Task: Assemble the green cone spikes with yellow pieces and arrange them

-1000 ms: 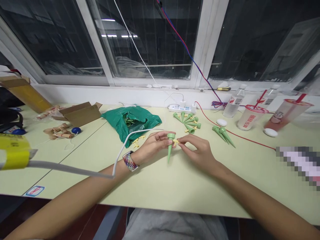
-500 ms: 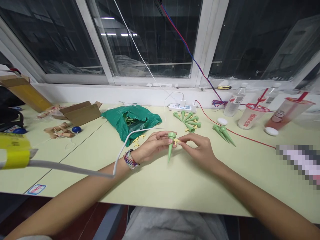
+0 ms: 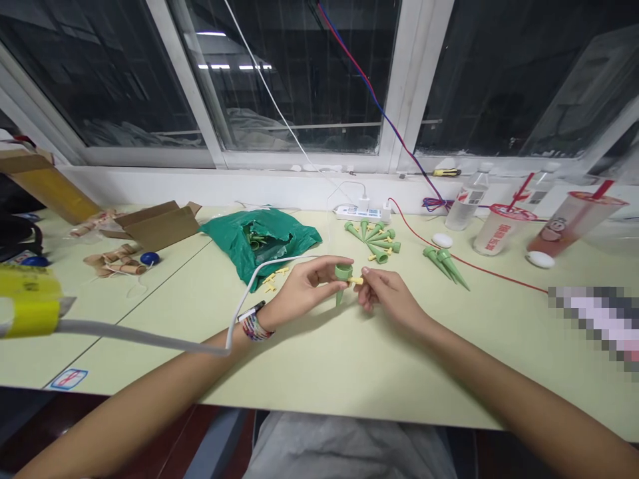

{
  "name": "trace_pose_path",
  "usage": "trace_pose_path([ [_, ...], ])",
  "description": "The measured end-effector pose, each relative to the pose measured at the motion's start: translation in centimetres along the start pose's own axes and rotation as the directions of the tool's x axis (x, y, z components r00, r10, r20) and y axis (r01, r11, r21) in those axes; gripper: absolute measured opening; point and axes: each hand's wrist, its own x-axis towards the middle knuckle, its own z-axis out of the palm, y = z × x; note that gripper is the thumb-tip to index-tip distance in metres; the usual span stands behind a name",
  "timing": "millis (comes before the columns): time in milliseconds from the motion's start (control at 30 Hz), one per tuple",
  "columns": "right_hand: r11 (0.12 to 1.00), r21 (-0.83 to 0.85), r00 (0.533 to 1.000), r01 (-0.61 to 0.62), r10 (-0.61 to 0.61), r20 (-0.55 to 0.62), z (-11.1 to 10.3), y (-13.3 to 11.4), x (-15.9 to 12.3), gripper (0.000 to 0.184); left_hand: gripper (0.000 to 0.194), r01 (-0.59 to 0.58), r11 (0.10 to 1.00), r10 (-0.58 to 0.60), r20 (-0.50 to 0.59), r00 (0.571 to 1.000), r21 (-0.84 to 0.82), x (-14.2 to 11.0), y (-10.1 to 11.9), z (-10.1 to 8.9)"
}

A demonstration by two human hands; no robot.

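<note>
Between the thumb and fingers of my left hand [image 3: 304,287] is a green plant watering spike [image 3: 343,272]. Its round open cap is tipped toward me and its point slants down. A yellow valve [image 3: 355,280] sticks out of the spike's side to the right. My right hand [image 3: 392,296] is closed at the valve's outer end, thumb on top and the other fingers curled under. Several loose yellow valves [image 3: 270,287] lie left of my left hand. Behind my hands, several green spikes with yellow valves [image 3: 381,255] lie fanned out, and more without visible valves [image 3: 452,266] lie to the right.
A torn green plastic bag [image 3: 229,234] holds more green pieces. A grey cable [image 3: 150,338] crosses over my left forearm. Behind stands a power strip [image 3: 349,213]. Drink cups [image 3: 499,233], a bottle [image 3: 466,199] and a red cable [image 3: 479,267] are right; cardboard [image 3: 167,229] and wooden pieces [image 3: 117,261] left.
The spike has tilted so its cap opening faces me more. My left wrist has turned. My right fingers have shifted from a straight pinch on the valve to a curled hold at its end.
</note>
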Motion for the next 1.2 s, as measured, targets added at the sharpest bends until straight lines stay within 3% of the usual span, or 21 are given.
trace_pose_path([
  [133,0.986,-0.007,0.985,0.167,-0.167,-0.032,-0.3,-0.4,-0.2,0.032,0.044,0.088,0.990,-0.092,-0.032,0.995,-0.107,0.4,-0.2,-0.3],
  [267,0.964,-0.094,0.968,0.249,-0.252,-0.014,-0.4,-0.3,-0.1,0.028,0.042,0.130,0.980,-0.130,0.009,0.991,-0.150,0.5,-0.3,-0.4],
  [367,0.969,-0.154,0.980,0.196,-0.198,-0.001,-0.3,0.2,0.0,0.029,0.043,0.148,0.976,-0.144,0.033,0.989,-0.162,0.3,-0.3,-0.4],
  [433,0.972,-0.192,0.991,0.134,-0.128,0.040,-0.4,0.5,-0.1,0.039,0.043,0.150,0.973,-0.145,0.042,0.989,-0.173,0.3,-0.4,-0.3],
  [500,0.956,-0.258,0.990,0.142,-0.134,0.048,-0.5,0.6,-0.3,0.045,0.043,0.153,0.972,-0.145,0.054,0.988,-0.180,0.3,-0.4,-0.2],
  [633,0.826,-0.425,0.924,0.371,-0.371,0.086,-0.5,0.4,-0.9,0.020,0.045,0.159,0.972,-0.153,0.049,0.987,-0.172,0.3,-0.4,-0.1],
  [733,0.755,-0.449,0.868,0.479,-0.483,0.115,-0.3,0.3,-1.1,0.014,0.045,0.169,0.965,-0.161,0.057,0.985,-0.199,0.3,-0.4,-0.1],
  [833,0.833,-0.378,0.910,0.404,-0.409,0.073,-0.2,0.5,-0.9,0.016,0.045,0.170,0.962,-0.160,0.062,0.985,-0.213,0.2,-0.6,-0.1],
  [933,0.918,-0.310,0.969,0.247,-0.233,0.083,-0.2,0.8,-0.6,0.038,0.044,0.162,0.969,-0.150,0.078,0.986,-0.184,0.0,-0.7,0.0],
  [1033,0.920,-0.329,0.977,0.213,-0.196,0.085,-0.3,0.7,-0.6,0.047,0.044,0.178,0.961,-0.161,0.099,0.982,-0.209,0.0,-0.7,0.2],
  [1100,0.840,-0.444,0.949,0.311,-0.297,0.103,-0.5,0.4,-0.8,0.038,0.043,0.216,0.926,-0.191,0.107,0.976,-0.310,0.1,-0.5,0.2],
  [1200,0.533,-0.688,0.842,0.493,-0.493,0.221,-0.8,0.0,-1.1,0.019,0.043,0.299,0.809,-0.238,0.183,0.954,-0.506,0.2,-0.5,0.2],
])
